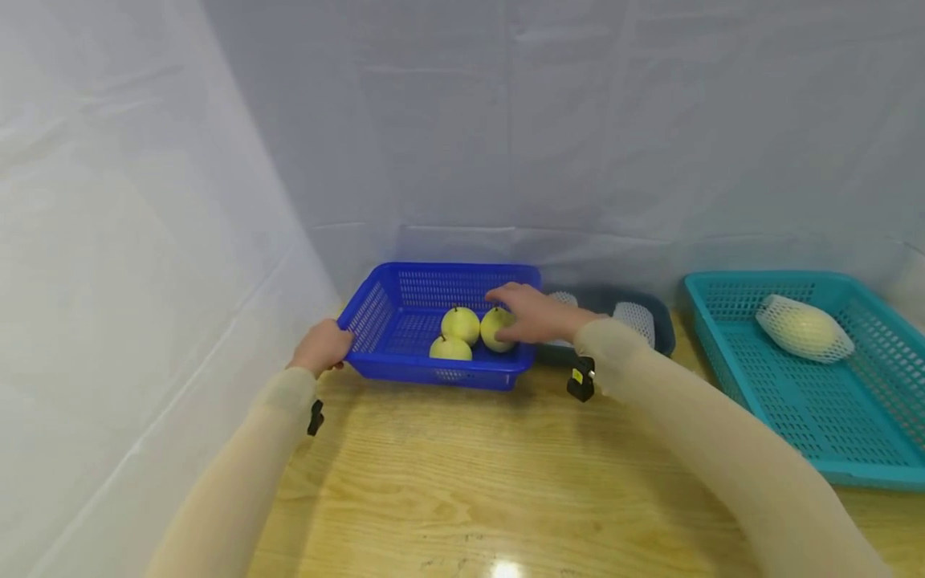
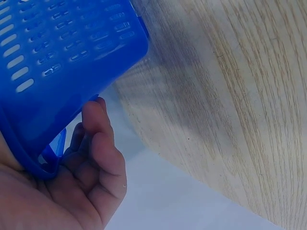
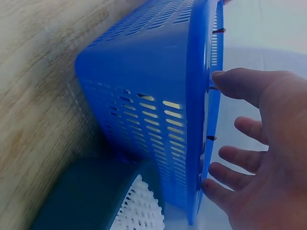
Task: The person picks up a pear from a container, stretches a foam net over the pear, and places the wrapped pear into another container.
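A blue plastic basket [image 1: 426, 371] with slotted walls holds three yellow-green pears [image 1: 460, 325], stems upward. My left hand [image 1: 322, 347] grips the basket's left end; in the left wrist view its fingers [image 2: 103, 153] curl under the rim. Over the basket's right side reaches my right hand [image 1: 535, 311], thumb and fingers spread around the rightmost pear [image 1: 497, 330]. From the right wrist view, that hand [image 3: 273, 143] stands at rim level with its fingers apart, while the basket wall hides the pears except for their stems and glimpses through the slots.
Right of the blue basket, a dark green container [image 1: 665, 329] holds things in white foam netting [image 1: 636, 321]. Farther right, a teal basket [image 1: 751, 409] holds a pale yellow fruit in foam net [image 1: 804, 329]. White sheeting [image 1: 462, 144] borders the wooden table [image 1: 448, 474] behind and at left.
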`<state>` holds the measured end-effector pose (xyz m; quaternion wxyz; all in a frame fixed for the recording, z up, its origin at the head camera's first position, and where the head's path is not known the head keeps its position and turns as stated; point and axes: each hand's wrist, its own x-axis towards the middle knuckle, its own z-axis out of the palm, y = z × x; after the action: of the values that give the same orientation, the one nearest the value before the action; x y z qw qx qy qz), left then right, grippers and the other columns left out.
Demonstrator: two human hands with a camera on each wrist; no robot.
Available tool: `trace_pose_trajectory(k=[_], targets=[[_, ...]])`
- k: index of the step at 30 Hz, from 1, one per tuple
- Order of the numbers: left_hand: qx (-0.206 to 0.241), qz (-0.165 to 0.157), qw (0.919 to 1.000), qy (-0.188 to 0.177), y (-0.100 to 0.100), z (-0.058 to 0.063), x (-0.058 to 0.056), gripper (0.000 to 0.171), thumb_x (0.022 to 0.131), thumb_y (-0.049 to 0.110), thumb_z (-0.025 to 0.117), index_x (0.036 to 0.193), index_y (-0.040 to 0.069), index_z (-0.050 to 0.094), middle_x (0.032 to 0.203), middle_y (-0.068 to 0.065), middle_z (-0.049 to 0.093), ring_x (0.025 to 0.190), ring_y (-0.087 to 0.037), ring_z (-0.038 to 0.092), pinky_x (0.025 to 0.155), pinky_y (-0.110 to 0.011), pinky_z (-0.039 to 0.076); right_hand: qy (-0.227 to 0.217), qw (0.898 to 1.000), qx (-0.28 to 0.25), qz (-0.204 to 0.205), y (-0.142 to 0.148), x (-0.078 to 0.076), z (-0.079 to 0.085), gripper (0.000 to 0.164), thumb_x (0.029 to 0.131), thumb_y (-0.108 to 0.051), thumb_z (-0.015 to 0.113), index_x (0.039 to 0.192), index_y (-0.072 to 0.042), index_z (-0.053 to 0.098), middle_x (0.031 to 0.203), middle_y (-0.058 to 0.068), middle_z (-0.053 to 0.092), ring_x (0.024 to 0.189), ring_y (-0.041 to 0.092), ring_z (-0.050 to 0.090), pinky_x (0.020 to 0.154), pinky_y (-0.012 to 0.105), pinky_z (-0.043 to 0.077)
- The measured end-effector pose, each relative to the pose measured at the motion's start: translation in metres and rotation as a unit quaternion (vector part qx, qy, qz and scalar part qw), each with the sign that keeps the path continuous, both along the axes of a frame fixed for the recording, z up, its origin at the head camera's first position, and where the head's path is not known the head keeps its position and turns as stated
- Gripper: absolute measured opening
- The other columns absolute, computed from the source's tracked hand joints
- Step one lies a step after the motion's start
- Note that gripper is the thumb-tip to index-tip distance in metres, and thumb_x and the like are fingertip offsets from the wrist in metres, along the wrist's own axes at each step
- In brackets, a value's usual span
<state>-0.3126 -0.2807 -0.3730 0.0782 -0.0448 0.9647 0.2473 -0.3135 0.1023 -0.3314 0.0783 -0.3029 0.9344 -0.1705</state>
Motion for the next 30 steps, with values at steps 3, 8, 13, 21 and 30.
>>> trace_pose_trajectory(k=[3,8,13,21,30], targets=[[0.0,0.002,1.0,0.004,0.0,0.001,0.001,0.031,0.096,0.019,0.04,0.099,-0.004,0.06,0.074,-0.012,0.067,0.058,-0.02,0.059,0.049,-0.027,0.043,-0.004,1.0,0.008,-0.001,-0.005,-0.003,0.002,0.069,0.094,-0.032,0.069,0.154,-0.013,0.039,0.16,0.013,0.036,0.149,0.034,0.029,0.118,0.053,0.032],[0.001,0.007,0.9999,0.008,0.001,0.0,0.001,0.03,0.096,0.02,0.041,0.099,-0.003,0.06,0.079,-0.015,0.068,0.064,-0.025,0.064,0.05,-0.027,0.044,-0.01,1.0,0.029,-0.002,-0.014,-0.008,0.0,0.07,0.093,-0.029,0.071,0.154,-0.012,0.039,0.159,0.014,0.036,0.147,0.034,0.034,0.116,0.051,0.036],[-0.003,0.01,0.9999,0.007,0.0,-0.002,0.001,0.029,0.096,0.02,0.042,0.099,-0.002,0.06,0.074,-0.01,0.066,0.064,-0.025,0.064,0.05,-0.027,0.044,-0.015,0.998,0.055,-0.002,-0.02,-0.018,-0.01,0.074,0.091,-0.029,0.074,0.154,-0.011,0.038,0.158,0.018,0.036,0.145,0.035,0.037,0.114,0.05,0.038],[-0.009,0.007,0.9999,0.008,0.001,-0.002,0.002,0.029,0.097,0.02,0.042,0.096,-0.001,0.06,0.076,-0.012,0.068,0.064,-0.024,0.065,0.05,-0.027,0.043,0.007,0.996,0.09,-0.017,-0.025,-0.027,-0.019,0.09,0.086,-0.03,0.078,0.159,-0.016,0.027,0.156,0.016,0.043,0.135,0.034,0.05,0.108,0.049,0.045],[-0.009,0.01,0.9999,0.004,0.003,0.001,0.004,0.028,0.098,0.02,0.042,0.095,-0.001,0.06,0.077,-0.013,0.068,0.067,-0.027,0.065,0.051,-0.028,0.043,-0.009,0.995,0.086,-0.041,-0.024,-0.027,-0.015,0.088,0.086,-0.024,0.078,0.158,-0.012,0.029,0.145,0.015,0.055,0.122,0.03,0.059,0.099,0.045,0.05]])
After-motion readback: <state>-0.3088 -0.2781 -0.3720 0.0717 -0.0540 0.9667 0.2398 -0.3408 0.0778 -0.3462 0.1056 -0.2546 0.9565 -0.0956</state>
